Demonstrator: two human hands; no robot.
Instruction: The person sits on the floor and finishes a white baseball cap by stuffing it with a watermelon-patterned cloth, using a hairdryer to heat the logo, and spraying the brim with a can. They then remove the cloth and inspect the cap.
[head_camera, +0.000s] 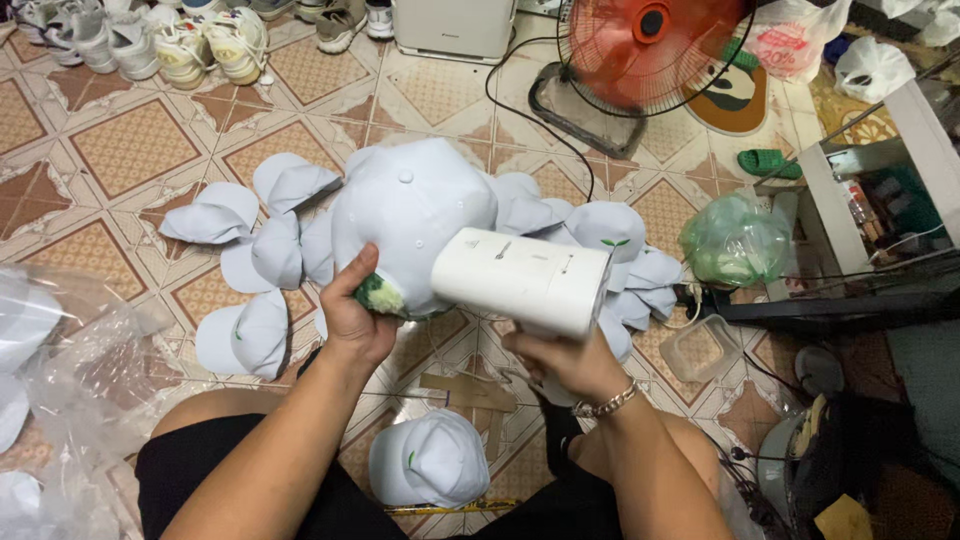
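Closest to the camera are the person's knees in black shorts, with one white cap (430, 460) lying on the tiled floor (130, 150) between them, crown up, and something yellow and thin poking out just under it that's too cut off to name.

Left hand (355, 315) is clenched around the near lower edge of a white cap (410, 215), thumb up on the outside. Something green and white fills that cap from below, mostly hidden by the hand and the fabric, so can't say what it is. The cap's crown button faces far and up, away from the camera.

Right hand (565, 365) grips a white handheld appliance (522, 280) from underneath; its handle is totally hidden by the fingers and the body. Its long axis runs roughly left to right, slightly tilted, with the left end touching or just beside the held cap. Can't tell which from this angle.

Behind the held cap there's a pile of white caps (270, 215) spread on the floor, partly covered. Clear plastic bags (70, 380) are cut off at the left edge. Far off: an orange fan (650, 50), half out of frame, and a green bag (735, 240) on the right.
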